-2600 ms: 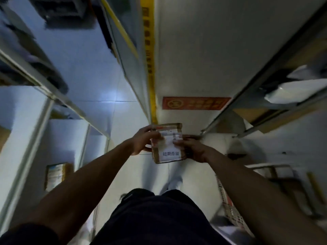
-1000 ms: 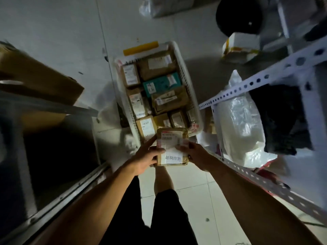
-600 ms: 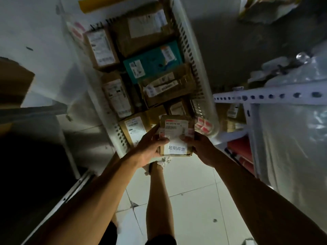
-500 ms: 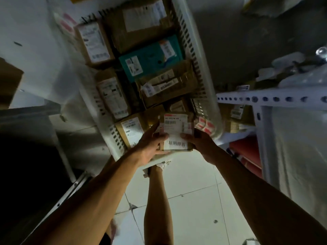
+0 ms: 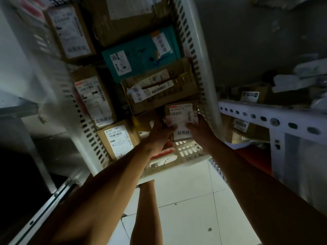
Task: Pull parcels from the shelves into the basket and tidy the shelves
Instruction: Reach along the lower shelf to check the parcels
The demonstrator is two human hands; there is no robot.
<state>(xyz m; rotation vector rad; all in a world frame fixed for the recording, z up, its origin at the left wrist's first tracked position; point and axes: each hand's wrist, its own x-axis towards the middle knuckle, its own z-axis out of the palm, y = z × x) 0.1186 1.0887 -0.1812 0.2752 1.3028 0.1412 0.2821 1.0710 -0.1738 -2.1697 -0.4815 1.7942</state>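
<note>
A small brown cardboard parcel [image 5: 180,114] with a white shipping label is held low inside the near right corner of the white slotted basket [image 5: 198,55]. My left hand [image 5: 159,135] grips its left edge and my right hand [image 5: 199,129] grips its right edge. The basket on the floor holds several parcels: brown boxes, among them one with barcoded labels [image 5: 159,87], and a teal box [image 5: 139,53]. The bottom of the held parcel is hidden by my hands.
A white perforated metal shelf rail [image 5: 272,119] runs on the right, with boxes [image 5: 251,96] and pale bags on and below it. A dark shelf unit with a metal edge [image 5: 44,209] stands at the left. Pale floor tiles [image 5: 191,209] lie beneath me.
I have bent down over the basket, which now fills the view. Both hands have carried the small parcel forward and down into the basket's near right corner.
</note>
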